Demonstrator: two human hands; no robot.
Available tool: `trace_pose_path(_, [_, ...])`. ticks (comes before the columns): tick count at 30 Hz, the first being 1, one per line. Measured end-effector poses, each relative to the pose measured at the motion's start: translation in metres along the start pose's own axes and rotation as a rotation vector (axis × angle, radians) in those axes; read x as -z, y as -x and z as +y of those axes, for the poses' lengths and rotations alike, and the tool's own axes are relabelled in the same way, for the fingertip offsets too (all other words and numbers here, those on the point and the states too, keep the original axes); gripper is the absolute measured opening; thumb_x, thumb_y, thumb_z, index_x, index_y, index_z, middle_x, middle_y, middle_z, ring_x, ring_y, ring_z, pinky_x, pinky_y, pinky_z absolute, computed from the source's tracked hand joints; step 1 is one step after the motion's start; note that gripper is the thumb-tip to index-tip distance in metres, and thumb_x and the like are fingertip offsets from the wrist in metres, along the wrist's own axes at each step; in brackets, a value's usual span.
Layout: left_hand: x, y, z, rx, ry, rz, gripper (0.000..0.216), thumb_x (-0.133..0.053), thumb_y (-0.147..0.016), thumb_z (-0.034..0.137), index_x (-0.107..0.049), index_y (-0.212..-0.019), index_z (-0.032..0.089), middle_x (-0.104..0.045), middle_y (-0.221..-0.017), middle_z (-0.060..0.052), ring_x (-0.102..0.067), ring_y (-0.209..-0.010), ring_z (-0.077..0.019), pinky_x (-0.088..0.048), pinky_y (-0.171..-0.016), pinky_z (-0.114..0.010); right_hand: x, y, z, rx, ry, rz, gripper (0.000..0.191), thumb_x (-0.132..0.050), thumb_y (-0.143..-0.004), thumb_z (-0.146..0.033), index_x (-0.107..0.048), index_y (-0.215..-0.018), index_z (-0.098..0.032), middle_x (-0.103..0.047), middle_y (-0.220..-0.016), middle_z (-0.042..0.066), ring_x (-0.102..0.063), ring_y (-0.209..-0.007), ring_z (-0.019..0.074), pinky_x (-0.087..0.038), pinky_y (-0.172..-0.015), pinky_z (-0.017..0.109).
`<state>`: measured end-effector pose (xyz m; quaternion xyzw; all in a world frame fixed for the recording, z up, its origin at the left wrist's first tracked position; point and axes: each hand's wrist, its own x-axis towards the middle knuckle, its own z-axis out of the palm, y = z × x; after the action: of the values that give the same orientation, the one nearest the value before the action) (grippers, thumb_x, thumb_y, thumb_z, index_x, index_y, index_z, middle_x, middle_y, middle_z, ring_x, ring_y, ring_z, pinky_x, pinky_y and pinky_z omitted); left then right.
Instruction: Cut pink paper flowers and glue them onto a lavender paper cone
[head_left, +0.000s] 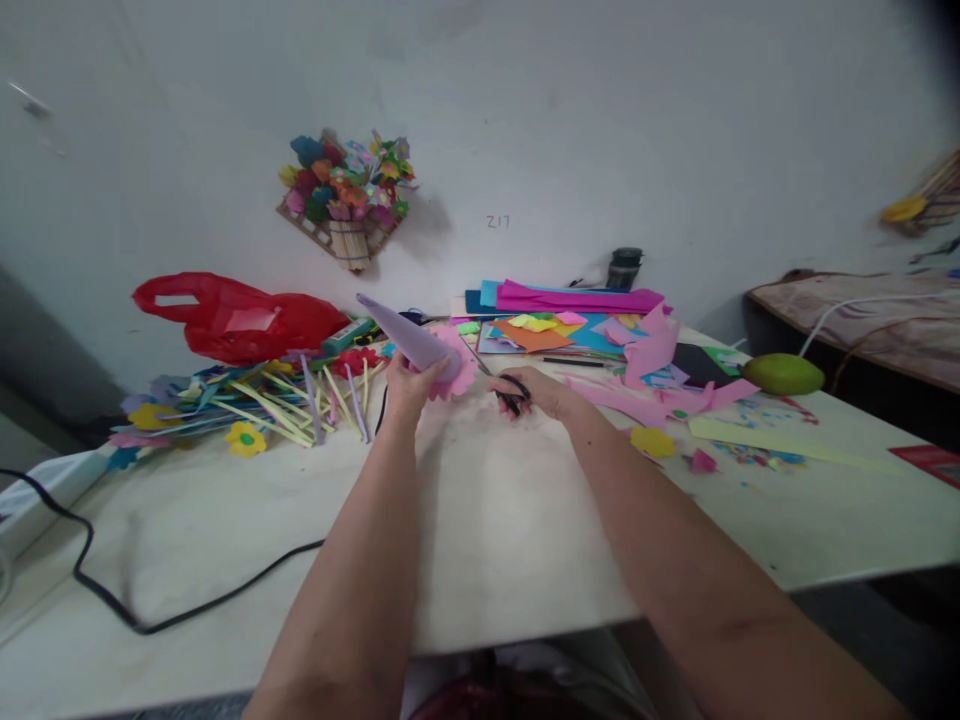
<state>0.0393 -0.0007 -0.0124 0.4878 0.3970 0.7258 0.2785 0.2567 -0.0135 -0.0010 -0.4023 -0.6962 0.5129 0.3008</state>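
Note:
My left hand (411, 388) grips a lilac cone (409, 338), its narrow tip pointing up and to the left. A pink scalloped piece (459, 372) surrounds the cone's wide end. In my right hand (534, 390) is a pair of black-handled scissors (514, 394), their blades reaching toward the pink scalloped edge. Whether the blades touch that edge I cannot tell. Left of my left hand lie craft flowers on pale stems (281, 405), among them a yellow flower (246, 438).
A red plastic bag (232, 318) sits at the back left. Coloured sheets (577, 297) and pink scraps (651, 350) lie behind my right hand. A green mango-like fruit (784, 374) rests at right. A black cable (202, 605) crosses the table's left side.

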Motion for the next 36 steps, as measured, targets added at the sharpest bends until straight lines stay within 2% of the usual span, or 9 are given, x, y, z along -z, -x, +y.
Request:
trace_pose_path(20, [-0.0036, 0.0046, 0.0051, 0.003, -0.031, -0.009, 0.058, -0.085, -0.045, 0.033, -0.063, -0.096, 0.015, -0.069, -0.094, -0.009, -0.066, -0.083, -0.0225, -0.053, -0.074, -0.034, -0.0073, -0.0019, -0.0027, -0.03, 0.003, 0.072, 0.028, -0.059, -0.09, -0.036, -0.054, -0.072, -0.016, -0.063, -0.054, 0.0, -0.056, -0.038, 0.0078, -0.028, -0.031, 0.016])
trace_pose_path(29, [-0.003, 0.0043, 0.0037, -0.003, -0.046, -0.023, 0.062, -0.085, -0.047, 0.033, -0.065, -0.104, 0.015, -0.069, -0.098, -0.01, -0.065, -0.085, -0.0221, -0.052, -0.078, -0.034, -0.006, -0.0063, 0.0039, -0.01, 0.014, 0.066, 0.028, -0.059, -0.09, -0.038, -0.054, -0.074, -0.016, -0.064, -0.056, 0.0, -0.057, -0.039, 0.0075, -0.028, -0.031, 0.015])
trace_pose_path(36, [-0.0022, 0.0025, 0.0006, -0.012, -0.058, -0.009, 0.062, -0.086, -0.047, 0.033, -0.065, -0.103, 0.016, -0.069, -0.095, -0.009, -0.065, -0.084, -0.0224, -0.053, -0.077, -0.035, -0.0065, -0.0054, 0.003, -0.011, 0.021, 0.08, 0.029, -0.059, -0.089, -0.038, -0.053, -0.072, -0.016, -0.061, -0.053, -0.001, -0.054, -0.037, 0.0069, -0.026, -0.029, 0.016])
